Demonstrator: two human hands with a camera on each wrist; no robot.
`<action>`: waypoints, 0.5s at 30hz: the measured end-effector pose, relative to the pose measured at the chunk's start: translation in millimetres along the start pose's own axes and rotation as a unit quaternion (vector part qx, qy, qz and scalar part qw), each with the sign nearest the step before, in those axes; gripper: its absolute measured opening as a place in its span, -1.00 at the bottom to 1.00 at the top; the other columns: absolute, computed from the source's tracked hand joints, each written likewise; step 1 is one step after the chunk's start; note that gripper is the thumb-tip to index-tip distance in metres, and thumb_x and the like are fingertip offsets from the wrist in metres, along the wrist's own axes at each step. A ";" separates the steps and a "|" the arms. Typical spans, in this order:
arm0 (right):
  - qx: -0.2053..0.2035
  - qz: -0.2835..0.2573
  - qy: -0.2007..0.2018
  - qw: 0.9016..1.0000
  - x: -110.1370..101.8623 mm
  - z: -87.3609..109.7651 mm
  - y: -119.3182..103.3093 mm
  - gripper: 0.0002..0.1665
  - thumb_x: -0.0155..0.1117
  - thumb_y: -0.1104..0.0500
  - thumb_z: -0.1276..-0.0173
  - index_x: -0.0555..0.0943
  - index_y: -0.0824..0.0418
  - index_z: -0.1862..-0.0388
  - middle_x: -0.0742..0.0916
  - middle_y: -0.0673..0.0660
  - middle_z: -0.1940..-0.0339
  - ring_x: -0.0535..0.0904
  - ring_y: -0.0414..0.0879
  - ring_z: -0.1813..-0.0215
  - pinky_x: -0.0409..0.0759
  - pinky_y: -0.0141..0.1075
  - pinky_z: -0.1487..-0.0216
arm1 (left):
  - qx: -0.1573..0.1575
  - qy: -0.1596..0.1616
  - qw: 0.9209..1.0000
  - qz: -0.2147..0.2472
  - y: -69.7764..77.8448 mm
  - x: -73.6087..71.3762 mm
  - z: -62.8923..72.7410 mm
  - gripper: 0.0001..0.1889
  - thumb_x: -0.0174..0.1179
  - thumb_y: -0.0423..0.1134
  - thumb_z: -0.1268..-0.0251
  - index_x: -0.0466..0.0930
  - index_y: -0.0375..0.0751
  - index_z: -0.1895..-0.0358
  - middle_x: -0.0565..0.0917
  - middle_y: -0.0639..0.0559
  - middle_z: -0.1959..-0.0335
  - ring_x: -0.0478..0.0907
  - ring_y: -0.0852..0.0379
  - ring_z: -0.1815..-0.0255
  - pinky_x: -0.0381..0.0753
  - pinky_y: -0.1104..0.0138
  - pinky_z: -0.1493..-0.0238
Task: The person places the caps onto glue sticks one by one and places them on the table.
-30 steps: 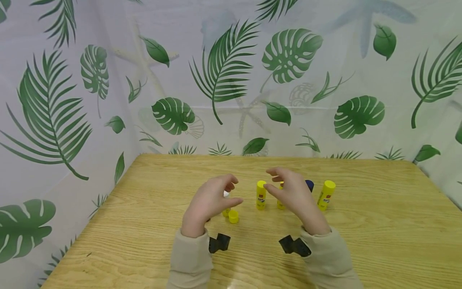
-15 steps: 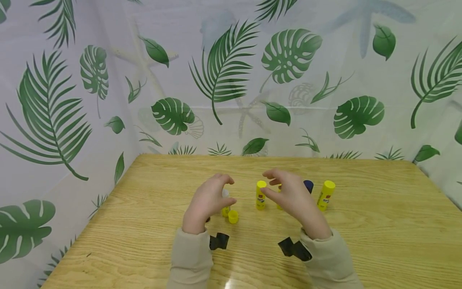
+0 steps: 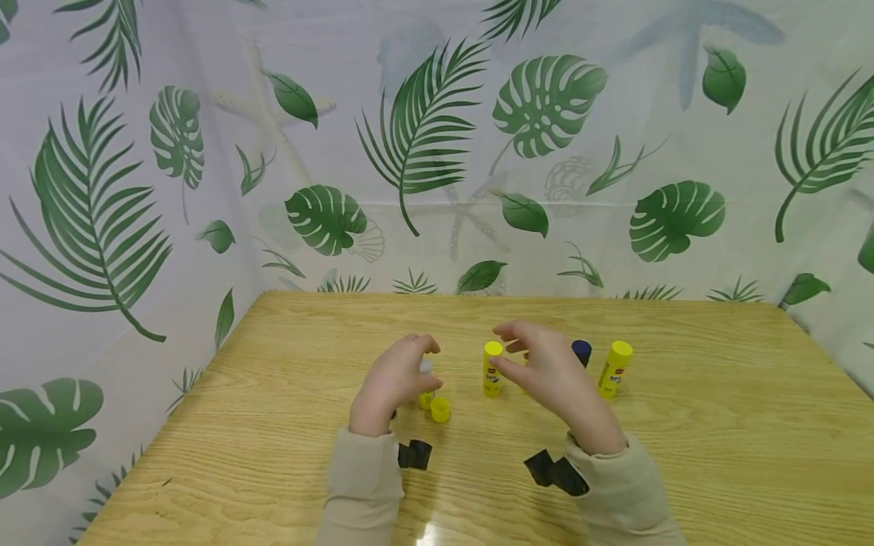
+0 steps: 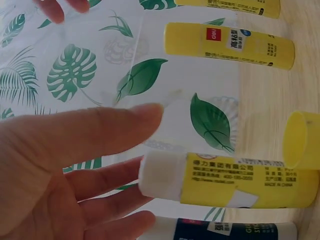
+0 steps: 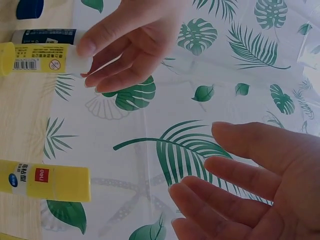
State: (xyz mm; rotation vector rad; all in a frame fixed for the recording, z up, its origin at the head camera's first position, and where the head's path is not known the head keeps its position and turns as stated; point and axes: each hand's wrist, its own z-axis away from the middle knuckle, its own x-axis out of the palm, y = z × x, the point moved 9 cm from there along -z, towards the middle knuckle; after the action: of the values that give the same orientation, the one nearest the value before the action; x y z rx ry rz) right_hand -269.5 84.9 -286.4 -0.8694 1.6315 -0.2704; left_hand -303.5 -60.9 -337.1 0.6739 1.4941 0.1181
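My left hand (image 3: 392, 385) hovers by an uncapped yellow glue stick (image 4: 240, 180), thumb and fingers loosely spread about its white top. Whether they touch it I cannot tell. A loose yellow cap (image 3: 440, 410) stands beside that stick. Past it in the left wrist view is a navy glue stick (image 4: 230, 230) with a white top. My right hand (image 3: 556, 375) is raised and holds nothing, its fingers relaxed and apart. Left of it stands a capped yellow glue stick (image 3: 492, 371); the hand mostly hides another yellow stick behind it.
Right of my right hand are a navy-capped stick (image 3: 581, 352) and a capped yellow glue stick (image 3: 616, 370). A dark blue cap (image 5: 30, 9) lies near the left-hand sticks. Leaf-patterned cloth (image 3: 437, 152) rises behind the wooden table (image 3: 273, 455).
My left hand has drifted a little to the left, showing more of the uncapped stick. The right hand has shifted slightly left, covering more of the yellow stick behind it. The sticks stay standing.
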 end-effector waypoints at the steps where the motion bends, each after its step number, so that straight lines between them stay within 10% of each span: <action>1: -0.002 0.001 0.000 1.000 0.0 0.1 -0.4 -0.57 0.26 0.24 -0.15 0.48 0.31 -0.01 0.59 0.21 0.08 0.53 0.05 0.11 0.47 -0.06 0.13 | -0.001 -0.002 1.000 0.001 -1.2 1.5 -0.9 -0.58 0.28 -0.28 -0.01 0.47 -0.20 -0.01 0.49 -0.08 0.03 0.45 0.05 0.16 0.44 0.20 0.18; 15: 0.004 0.001 -0.009 1.000 1.6 -0.4 -0.6 -0.53 0.26 0.23 -0.15 0.45 0.32 -0.05 0.59 0.24 0.09 0.53 0.05 0.12 0.47 -0.08 0.13 | 0.005 -0.026 1.000 0.008 -3.1 14.5 -6.3 -0.59 0.25 -0.39 -0.02 0.44 -0.27 -0.01 0.48 -0.12 0.02 0.45 -0.01 0.13 0.45 0.19 0.15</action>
State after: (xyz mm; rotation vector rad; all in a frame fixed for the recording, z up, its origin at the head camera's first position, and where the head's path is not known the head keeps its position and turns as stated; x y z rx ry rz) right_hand -269.7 83.4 -287.1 -0.8625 1.6146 -0.2668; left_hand -308.9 -54.5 -350.8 0.6927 1.4401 0.1035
